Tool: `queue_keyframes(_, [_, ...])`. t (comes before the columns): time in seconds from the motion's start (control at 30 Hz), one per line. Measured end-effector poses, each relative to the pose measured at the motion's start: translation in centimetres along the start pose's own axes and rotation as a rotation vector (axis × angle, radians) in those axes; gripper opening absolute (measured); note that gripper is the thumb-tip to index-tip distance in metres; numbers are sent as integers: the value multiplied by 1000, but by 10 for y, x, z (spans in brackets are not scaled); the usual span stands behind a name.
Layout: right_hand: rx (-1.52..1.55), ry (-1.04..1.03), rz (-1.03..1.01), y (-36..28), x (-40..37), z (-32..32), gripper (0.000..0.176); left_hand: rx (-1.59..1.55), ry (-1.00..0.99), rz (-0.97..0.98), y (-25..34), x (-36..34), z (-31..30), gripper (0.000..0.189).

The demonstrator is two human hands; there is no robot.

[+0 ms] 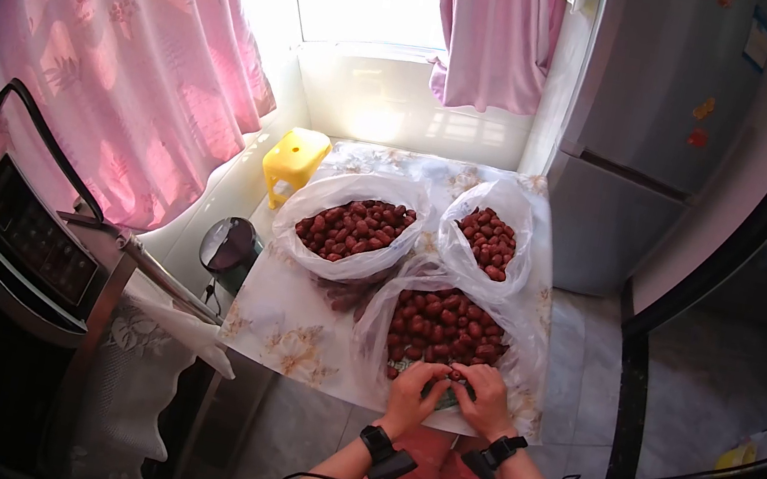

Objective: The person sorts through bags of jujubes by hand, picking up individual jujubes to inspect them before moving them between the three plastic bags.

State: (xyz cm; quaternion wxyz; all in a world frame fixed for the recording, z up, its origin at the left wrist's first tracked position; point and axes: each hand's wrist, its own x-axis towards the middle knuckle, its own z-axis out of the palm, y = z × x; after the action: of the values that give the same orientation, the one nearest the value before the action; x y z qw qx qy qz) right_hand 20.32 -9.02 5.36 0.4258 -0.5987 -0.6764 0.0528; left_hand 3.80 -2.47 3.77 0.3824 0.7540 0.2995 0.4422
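Observation:
Both hands meet at the near edge of an open plastic bag (372,324) full of red dates (449,324). Between the fingertips of my left hand (415,394) and my right hand (483,399) is a small red date (456,376); the fingers of both are pinched around it. Something greenish shows just under the fingers, too small to make out. Farther back on the flowered tablecloth (292,351) stand a second open bag of dates (357,229) at the left and a smaller one (490,242) at the right.
A yellow stool (296,160) stands beyond the table's left side, with a dark round-topped object (231,247) nearer. A black appliance (27,246) is at far left. The grey fridge (638,140) rises behind the table's right corner. Pink curtains (122,44) hang by the window.

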Motion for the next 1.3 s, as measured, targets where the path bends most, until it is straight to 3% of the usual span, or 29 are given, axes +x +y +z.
queue_keyframes(0.17, [-7, 24, 7, 5, -3, 4, 29, -140, 47, -148, -11, -7, 3, 19])
queue_keyframes(0.27, [22, 35, 4, 2, -3, 1, 27, -549, 138, -314, -19, -6, 2, 12])
queue_keyframes(0.5, [9, 112, -70, -25, 44, -33, 29, -479, 92, -326, -28, -9, 0, 11])
queue_keyframes(0.6, [-117, 236, -43, -7, 87, -47, 27, -417, 88, -304, -28, -8, 0, 10])
queue_keyframes(0.77, [-226, 262, 87, 45, 147, -48, 28, -368, 84, -301, -21, -9, -2, 10])
queue_keyframes(0.83, [-194, 234, 125, 44, 139, -40, 28, -349, 82, -303, -23, -8, -4, 10])
queue_keyframes(0.9, [-210, 265, -49, 25, 118, -35, 24, -377, 93, -295, -29, -11, 1, 10])
queue_keyframes(1.03, [-67, 144, -86, 1, 59, -21, 20, -375, 93, -277, -24, -8, -1, 9])
queue_keyframes(1.3, [-65, 10, -24, 0, -3, 2, 25, -392, 56, -331, -23, -9, -4, 9])
